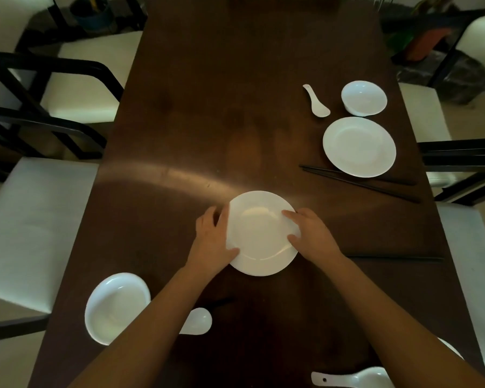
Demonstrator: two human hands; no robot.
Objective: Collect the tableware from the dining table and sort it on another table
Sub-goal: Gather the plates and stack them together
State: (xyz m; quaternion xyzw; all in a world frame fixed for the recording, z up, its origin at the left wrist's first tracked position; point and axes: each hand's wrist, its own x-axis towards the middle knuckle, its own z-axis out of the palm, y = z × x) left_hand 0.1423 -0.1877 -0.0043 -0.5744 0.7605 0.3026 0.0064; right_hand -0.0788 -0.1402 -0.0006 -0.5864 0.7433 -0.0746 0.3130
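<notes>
A white plate [259, 233] lies in the middle of the dark wooden dining table [221, 107]. My left hand [212, 242] grips its left rim, thumb on top at the lower left. My right hand [308, 233] grips its right rim, thumb on the upper surface. At the right stand a second white plate [359, 147], a small white bowl [364, 98] and a white spoon [316, 102]. Black chopsticks [361, 182] lie below that plate. Near me sit a white bowl [116, 308] and a spoon [198, 320] partly hidden by my left arm.
Another black chopstick pair [395, 258] lies right of my right wrist. A white spoon [350, 378] and the edge of a white dish [451, 348] show at the bottom right. Chairs with white seats [28, 225] flank both long sides of the table.
</notes>
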